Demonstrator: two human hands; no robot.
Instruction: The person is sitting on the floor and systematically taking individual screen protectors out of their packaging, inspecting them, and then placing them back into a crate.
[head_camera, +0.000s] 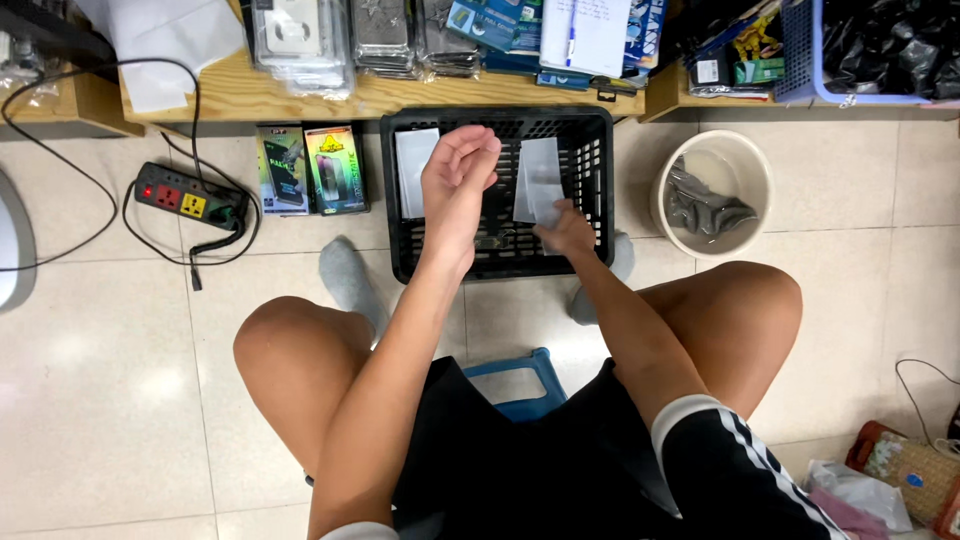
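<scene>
A black plastic crate (600, 180) stands on the tiled floor between my feet. Inside it lie flat pale sheets: one at the left (414, 165) and one at the right (540, 178). My right hand (566, 230) reaches down into the crate and pinches the lower edge of the right sheet. My left hand (458, 178) hovers above the crate's middle, fingers loosely curled with nothing visible in it. I sit on a blue stool (520, 385).
Two boxed packages (312, 168) lean by the crate's left. A power strip (190, 200) with cables lies farther left. A cream bucket (712, 190) holds grey wrappers at right. A wooden shelf (400, 95) carries packaged cases. A woven bag (905, 470) sits lower right.
</scene>
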